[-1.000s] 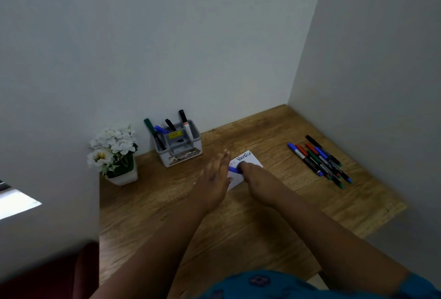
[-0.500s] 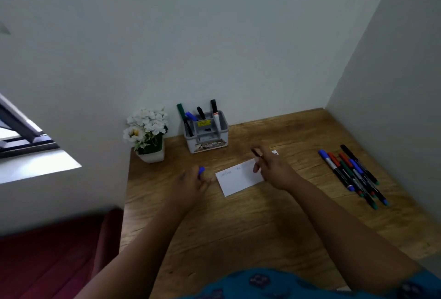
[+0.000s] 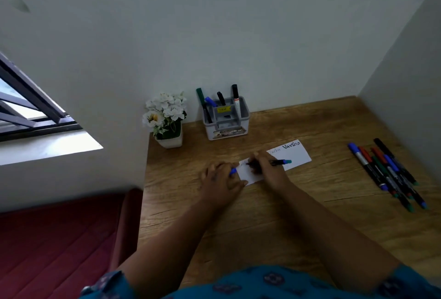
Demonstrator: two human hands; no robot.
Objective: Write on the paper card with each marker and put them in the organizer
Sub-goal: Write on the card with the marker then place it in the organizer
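The right hand (image 3: pixel 267 169) covers the middle of the paper card (image 3: pixel 294 155), so the marker tip and whatever sits under the fingers cannot be seen. Its grip is closed around a dark marker (image 3: pixel 278 162) with a teal end that sticks out to the right over the card. The left hand (image 3: pixel 220 179) rests on the card's left end, its grip curled around a small blue cap (image 3: pixel 233 171) that is mostly hidden. The card lies on the wooden bench (image 3: pixel 310 215); dark writing on its far edge is legible, a fainter word beside it is not.

A row of loose markers (image 3: pixel 386 172) lies well to the right, touching one another. A pot of white flowers (image 3: pixel 165 119) stands far left by the wall, and a window (image 3: pixel 28 107) is cut off at the left edge.

The grey organizer (image 3: pixel 225 122), just right of the flowers, holds four markers upright or leaning.
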